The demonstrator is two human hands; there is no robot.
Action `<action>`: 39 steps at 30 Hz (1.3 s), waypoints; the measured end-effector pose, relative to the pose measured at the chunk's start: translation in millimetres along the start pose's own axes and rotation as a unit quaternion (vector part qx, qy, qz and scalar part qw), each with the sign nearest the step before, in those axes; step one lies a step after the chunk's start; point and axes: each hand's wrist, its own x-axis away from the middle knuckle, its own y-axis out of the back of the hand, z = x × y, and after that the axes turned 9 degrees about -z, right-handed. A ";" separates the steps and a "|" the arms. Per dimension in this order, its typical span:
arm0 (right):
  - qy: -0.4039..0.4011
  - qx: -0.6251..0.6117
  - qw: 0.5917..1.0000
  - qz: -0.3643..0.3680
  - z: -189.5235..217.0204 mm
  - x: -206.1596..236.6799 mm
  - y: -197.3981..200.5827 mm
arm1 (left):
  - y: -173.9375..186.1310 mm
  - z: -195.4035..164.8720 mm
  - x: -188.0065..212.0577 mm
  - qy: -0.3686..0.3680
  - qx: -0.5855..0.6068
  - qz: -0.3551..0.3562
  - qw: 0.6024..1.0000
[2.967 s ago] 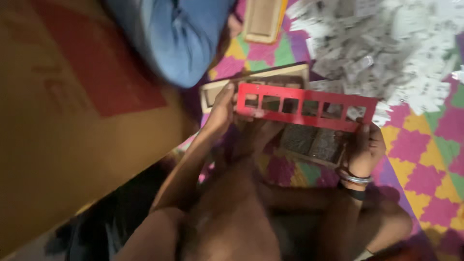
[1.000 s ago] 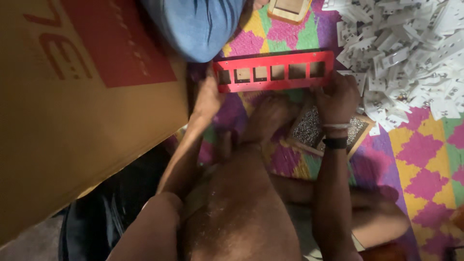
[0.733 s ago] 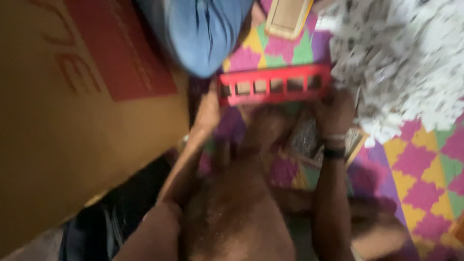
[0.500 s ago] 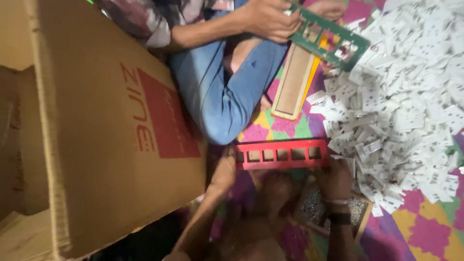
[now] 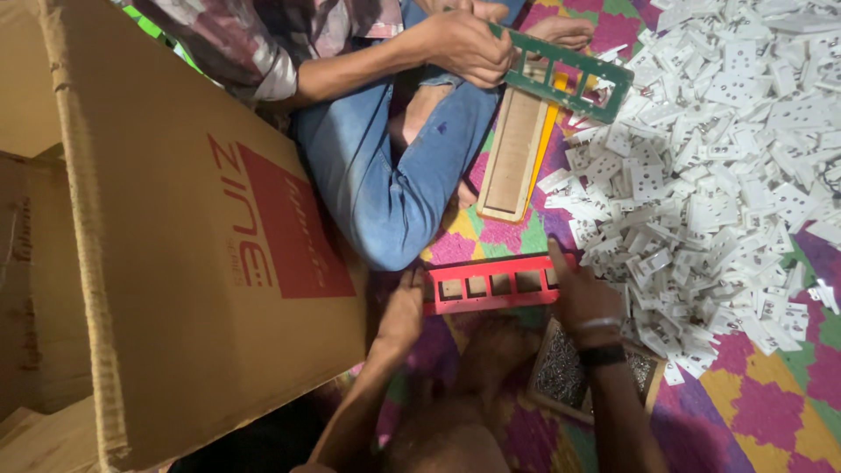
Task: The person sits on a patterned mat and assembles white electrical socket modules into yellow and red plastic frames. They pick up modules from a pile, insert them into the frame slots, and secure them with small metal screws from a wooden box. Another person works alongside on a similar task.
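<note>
**Two hands on one red frame beside a heap of white plates**

One red frame point(image 5: 492, 285) lies flat on the patterned floor mat point(image 5: 771, 412), a long plastic strip with five window openings in a row. The left hand point(image 5: 405, 308) grips its left end, fingers curled round the edge, forearm running down toward the bottom of the view. The right hand point(image 5: 580, 296) sits at the right end, forefinger stretched up along the frame's edge and the other fingers folded against it; a black band and a thin bangle circle that wrist. Both forearms reach forward over bent knees.

One shallow wooden tray point(image 5: 561, 372) with small dark pieces in it rests just below the right hand, partly hidden by the wrist. To the right spreads one large heap of white plastic plates point(image 5: 727, 166), too many to count, touching the frame's right end.

One big cardboard box point(image 5: 193, 263) stands tilted on the left, a red panel on its side.

Opposite sits another person in blue jeans point(image 5: 385, 175), whose hand point(image 5: 460, 44) pinches one green frame point(image 5: 565, 70) of the same kind. One long wooden tray point(image 5: 512, 153) lies under it, beside the knee.
</note>
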 end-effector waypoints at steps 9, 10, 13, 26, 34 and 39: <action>0.047 0.031 0.998 -0.006 -17.5 -21.8 -38.9 | -10.7 2.8 -1.6 -0.034 -0.076 0.040 0.996; 0.046 0.033 0.998 -0.003 -18.2 -21.6 -41.6 | -11.3 2.8 -0.6 -0.023 -0.043 0.004 0.999; 0.041 0.032 0.999 -0.006 -15.8 -24.0 -42.6 | -12.2 4.0 1.2 0.052 0.058 -0.012 0.997; -0.006 -0.040 0.996 -0.079 -0.9 28.6 39.4 | 96.9 -32.9 -1.0 0.129 0.082 0.070 0.986; -0.217 -0.552 0.770 -0.236 -107.3 114.9 15.5 | 151.3 -97.3 -15.7 -0.093 0.239 -0.027 0.966; -0.186 -0.687 0.630 -0.312 -130.7 169.2 4.0 | 116.1 -120.9 -27.6 -0.110 0.707 0.108 0.691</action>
